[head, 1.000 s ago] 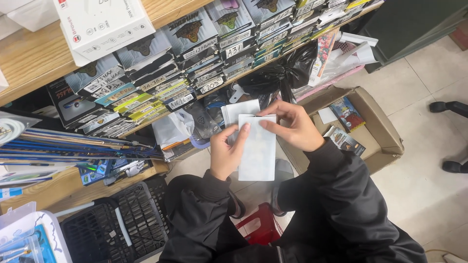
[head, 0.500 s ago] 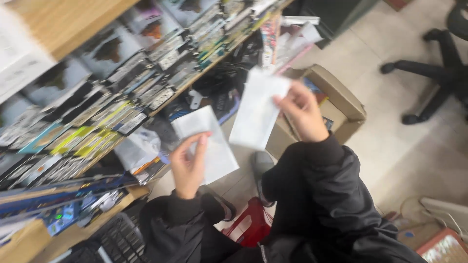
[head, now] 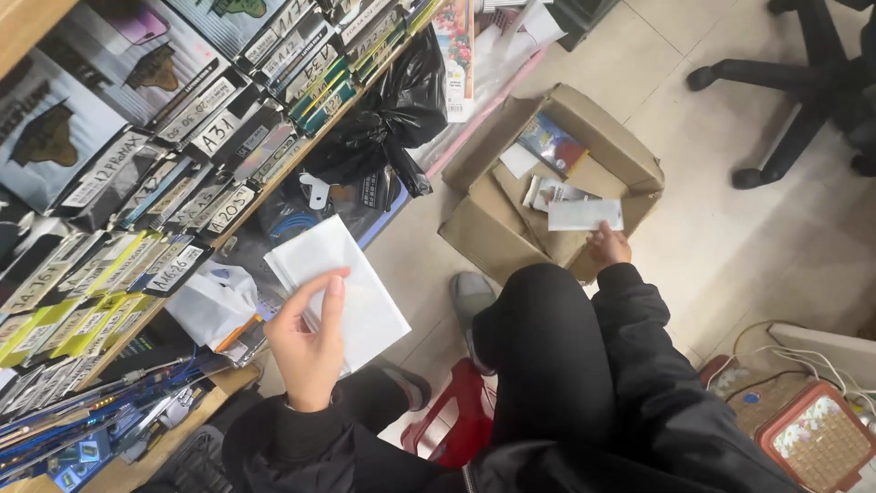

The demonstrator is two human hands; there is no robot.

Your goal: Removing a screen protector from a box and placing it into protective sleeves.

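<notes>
1. Paper first: we hold a white flat packet [head: 342, 292] in our left hand [head: 308, 342], thumb and fingers closed on its lower edge, raised in front of the shelf of packaged cases [head: 164, 173].
2. Our right hand [head: 609, 246] reaches out over our knee to the open cardboard box [head: 493, 239] on the floor; its fingers touch or pinch the edge of a second white slip [head: 585, 215] at the box's rim, though we cannot tell how firmly they close on it.
3. Inside the box we see a colourful booklet [head: 551, 144] and a few other paper pieces.
4. Between the box and the shelf sits a black plastic bag [head: 392, 119], bunched up; below it, near our left hand, a small crumpled white bag [head: 212, 301].
5. Our black-sleeved arm and dark trouser leg [head: 547, 356] cover much of the floor beneath us; a red stool [head: 456, 422] shows under the leg.
6. Off to the right stands an office chair base [head: 789, 100], well apart from the box.
</notes>
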